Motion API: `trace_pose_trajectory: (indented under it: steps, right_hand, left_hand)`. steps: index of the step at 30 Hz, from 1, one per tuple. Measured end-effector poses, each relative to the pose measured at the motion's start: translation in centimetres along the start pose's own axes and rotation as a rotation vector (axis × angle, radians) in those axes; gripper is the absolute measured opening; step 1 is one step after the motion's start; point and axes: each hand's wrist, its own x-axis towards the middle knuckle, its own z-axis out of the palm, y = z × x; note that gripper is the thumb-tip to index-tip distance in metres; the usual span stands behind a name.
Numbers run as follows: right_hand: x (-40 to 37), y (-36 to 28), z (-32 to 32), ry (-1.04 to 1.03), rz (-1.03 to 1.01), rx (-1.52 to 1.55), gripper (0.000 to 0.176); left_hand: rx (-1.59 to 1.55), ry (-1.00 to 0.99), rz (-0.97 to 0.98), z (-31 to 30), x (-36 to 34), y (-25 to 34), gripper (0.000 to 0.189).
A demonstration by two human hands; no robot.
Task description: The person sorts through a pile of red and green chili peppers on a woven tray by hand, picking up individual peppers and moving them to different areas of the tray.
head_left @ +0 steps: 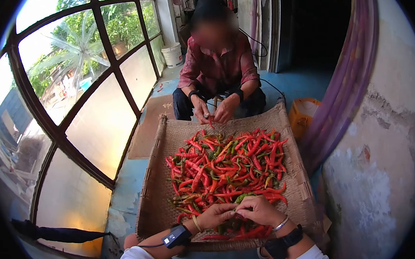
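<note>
My left hand and my right hand meet over the near part of a woven tray. Both are closed, their fingertips pinched together. A green chili pepper shows just beyond my right fingers and seems to be in their grip. Whatever sits between my left fingertips is too small and covered to make out. Around and under my hands lies a wide pile of chili peppers, mostly red, some green or orange, many with stems.
Across the tray sits another person, both hands pinching a red chili pepper over its far edge. A framed window runs along the left, with a folded dark umbrella below. On the right are a yellow crate, a purple curtain and a wall.
</note>
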Motion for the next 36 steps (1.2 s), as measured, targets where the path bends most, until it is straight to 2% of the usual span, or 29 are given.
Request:
trace_pose_trajectory:
  steps: [1, 3, 5, 10, 11, 12, 13, 15, 16, 17, 19, 20, 21, 24, 26, 27, 29, 30, 32, 33, 35, 36]
  right_hand:
    - [0.0, -0.1, 0.0, 0.000, 0.013, 0.001, 0.012]
    - [0.0, 0.0, -0.2, -0.010, 0.002, -0.064, 0.012]
    - [-0.1, 0.3, -0.3, 0.009, 0.032, -0.075, 0.012]
    - [-0.2, 0.7, -0.8, 0.159, 0.128, 0.125, 0.007]
    - [-0.2, 0.8, -1.0, 0.224, 0.132, 0.168, 0.007]
    - [-0.2, 0.7, -1.3, 0.211, 0.220, 0.231, 0.011]
    - [-0.1, 0.5, -1.2, 0.209, 0.222, 0.230, 0.011]
    - [0.3, 0.0, -0.7, 0.452, -0.042, -0.191, 0.020]
    - [0.3, -0.2, -0.7, 0.403, -0.140, -0.318, 0.031]
    - [0.2, -0.1, -0.5, 0.398, -0.138, -0.314, 0.031]
    - [0.1, 0.2, 0.2, -0.044, -0.026, -0.082, 0.030]
    - [0.0, 0.1, 0.5, -0.051, 0.051, -0.089, 0.029]
    - [0.0, 0.2, 0.5, 0.015, -0.018, -0.154, 0.024]
    - [-0.2, 0.2, -0.8, 0.066, -0.015, -0.112, 0.019]
    - [-0.6, 0.1, -2.2, 0.139, 0.386, 0.059, 0.017]
    - [-0.7, 0.4, -2.7, 0.138, 0.385, 0.059, 0.017]
    - [-1.1, 1.1, -3.5, 0.347, 0.352, -0.071, 0.019]
    - [-1.4, 1.4, -3.9, 0.347, 0.354, -0.069, 0.019]
    - [-2.0, 1.8, -4.6, 0.271, 0.314, -0.677, 0.021]
    - [-2.4, 2.2, -4.7, 0.265, 0.319, -0.675, 0.021]
    - [-3.0, 3.5, -4.7, 0.031, 0.471, -0.793, 0.024]
    - [-3.2, 4.9, -4.6, -0.066, 0.489, -0.759, 0.029]
  left_hand:
    - [-0.043, -0.033, -0.078, 0.0, -0.2, 0.1, 0.031]
    - [-0.084, -0.034, -0.021, -0.4, 0.2, -1.3, 0.029]
    - [-0.128, 0.025, -0.093, -0.4, 0.1, -0.9, 0.026]
    - [-0.136, 0.068, -0.088, -0.3, 0.0, -0.3, 0.026]
    - [-0.179, 0.070, -0.150, -0.3, -0.1, -0.2, 0.026]
    - [-0.222, 0.073, -0.211, -0.3, -0.2, 0.0, 0.025]
    - [-0.225, 0.074, -0.211, -0.2, -0.3, 0.2, 0.025]
    - [-0.139, 0.113, -0.253, -0.1, -0.3, 0.6, 0.023]
    - [-0.143, 0.116, -0.255, -0.1, -0.3, 0.7, 0.023]
    - [-0.126, 0.067, -0.233, -0.1, -0.2, 0.7, 0.022]
    - [-0.111, 0.032, -0.225, -0.2, -0.2, 0.4, 0.018]
    - [-0.099, 0.026, -0.210, -0.4, 0.0, 0.2, 0.017]
    - [-0.091, 0.023, -0.203, -0.5, -0.1, 0.1, 0.017]
    - [-0.145, 0.118, -0.219, -0.8, -0.2, 0.8, 0.017]
    - [-0.189, 0.252, -0.226, -1.2, -0.1, 1.5, 0.017]
    - [-0.190, 0.253, -0.225, -1.7, -0.1, 1.6, 0.017]
    - [-0.425, 0.436, -0.087, -3.2, -0.1, 1.3, 0.019]
    - [-0.497, 0.515, -0.008, -3.9, 0.0, 1.3, 0.020]
    - [-0.759, 0.709, 0.140, -5.1, 0.0, 1.6, 0.025]
    - [-0.850, 0.760, 0.181, -5.5, -0.2, 2.0, 0.029]
    - [-0.847, 0.700, 0.142, -6.2, -0.4, 1.7, 0.037]
    - [-0.848, 0.693, 0.148, -6.0, -0.7, 1.7, 0.037]
